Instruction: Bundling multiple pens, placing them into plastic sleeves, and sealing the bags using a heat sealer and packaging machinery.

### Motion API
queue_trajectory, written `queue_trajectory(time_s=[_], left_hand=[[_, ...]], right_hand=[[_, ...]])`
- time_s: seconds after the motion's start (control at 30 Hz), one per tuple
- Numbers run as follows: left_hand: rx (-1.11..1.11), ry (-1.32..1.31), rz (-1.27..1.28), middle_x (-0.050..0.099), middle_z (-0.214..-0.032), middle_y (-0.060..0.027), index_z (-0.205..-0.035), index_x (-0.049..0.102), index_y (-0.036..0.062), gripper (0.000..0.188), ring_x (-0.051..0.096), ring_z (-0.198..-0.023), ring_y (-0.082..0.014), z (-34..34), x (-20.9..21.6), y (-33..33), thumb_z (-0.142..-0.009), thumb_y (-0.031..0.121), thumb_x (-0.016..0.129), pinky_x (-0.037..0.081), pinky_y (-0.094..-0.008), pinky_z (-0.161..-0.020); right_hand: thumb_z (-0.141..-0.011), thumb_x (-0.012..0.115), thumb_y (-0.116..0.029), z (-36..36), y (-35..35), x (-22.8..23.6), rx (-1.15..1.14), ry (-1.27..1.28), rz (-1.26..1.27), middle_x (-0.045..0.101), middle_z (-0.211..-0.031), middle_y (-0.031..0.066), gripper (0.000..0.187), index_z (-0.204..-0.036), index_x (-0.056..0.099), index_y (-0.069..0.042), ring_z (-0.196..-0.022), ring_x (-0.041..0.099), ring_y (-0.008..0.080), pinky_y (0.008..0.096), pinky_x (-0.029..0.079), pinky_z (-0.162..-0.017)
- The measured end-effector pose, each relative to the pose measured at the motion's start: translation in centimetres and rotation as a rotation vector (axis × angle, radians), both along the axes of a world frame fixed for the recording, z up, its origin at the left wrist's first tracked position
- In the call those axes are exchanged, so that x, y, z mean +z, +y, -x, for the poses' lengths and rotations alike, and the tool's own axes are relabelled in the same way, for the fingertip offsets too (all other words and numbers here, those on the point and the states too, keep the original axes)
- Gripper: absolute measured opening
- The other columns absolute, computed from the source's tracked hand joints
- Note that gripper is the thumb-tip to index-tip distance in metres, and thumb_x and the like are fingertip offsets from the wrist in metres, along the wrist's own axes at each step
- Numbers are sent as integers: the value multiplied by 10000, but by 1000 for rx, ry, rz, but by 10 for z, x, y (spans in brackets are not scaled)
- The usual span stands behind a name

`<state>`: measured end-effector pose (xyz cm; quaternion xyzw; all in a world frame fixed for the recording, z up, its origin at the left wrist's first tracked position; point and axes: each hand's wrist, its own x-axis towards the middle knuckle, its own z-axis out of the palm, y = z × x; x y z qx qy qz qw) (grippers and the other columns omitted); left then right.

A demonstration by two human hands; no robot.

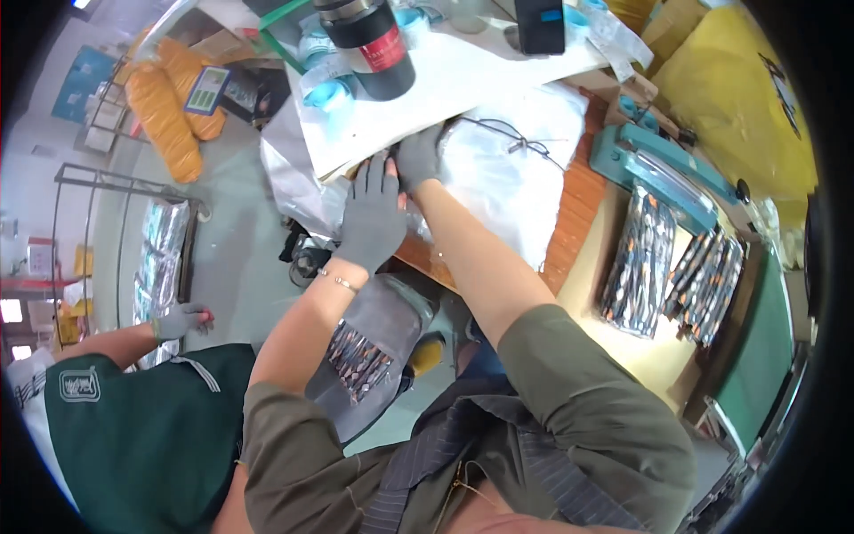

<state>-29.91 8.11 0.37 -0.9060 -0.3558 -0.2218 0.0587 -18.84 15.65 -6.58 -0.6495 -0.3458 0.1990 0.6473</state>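
Note:
My left hand (372,218), in a grey glove with bare fingertips, reaches to the near edge of a white board (400,120). Its fingers are stretched out and lie side by side at that edge. Just to its right is my right hand (421,160), gloved the same way, with its fingers hidden at or under the board's edge. Beside the right hand lies a stack of clear plastic bags (498,191) on a brown wooden table (578,214). Dark-rimmed eyeglasses (516,141) rest on the bags.
On the board stand a black thermos (378,53), light blue tape rolls (329,96) and a phone (540,27). At right are a teal bag sealer (663,173) and patterned dark bundles (636,267). A co-worker's gloved hand (182,322) is at left, below orange packages (165,116).

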Motion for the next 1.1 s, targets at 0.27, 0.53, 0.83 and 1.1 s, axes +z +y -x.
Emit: queue_trajectory(time_s=[0.27,0.53,0.83,1.1], left_hand=[[-173,123,96,491,-1262,-192,-1223,491,-4,439,433,-1195,-354,60,-13,6,-816,142,565,321,-435,-1020],[-497,-356,1198,604,-1056,-81,-1169,547,-6,316,571,-972,-134,-157,117,-154,-909,173,533,444,-266,-854],[-267,-209,1037,607,-907,-287,-954,580,-79,780,594,-936,-396,-430,-28,-210,-782,678,498,446,-411,-832],[-263,-309,1786,617,-844,-155,-897,590,-172,880,577,-783,-193,-445,-29,-239,-610,650,717,454,-302,-674]], right_hand=[[-880,560,-286,-42,-187,137,755,-237,-95,494,-1266,173,487,-1273,465,-15,-1167,487,298,368,366,-990],[-709,554,-692,-439,-423,101,-709,-395,837,526,-1185,305,893,-1174,525,70,-1139,506,392,417,414,-943],[-698,512,-748,-475,-438,58,-634,-244,961,587,-1040,319,902,-991,593,101,-1038,564,423,427,448,-878],[-820,660,-293,-427,-446,38,48,1052,-37,653,-891,82,356,-1023,616,-5,-740,630,151,265,504,-679]])
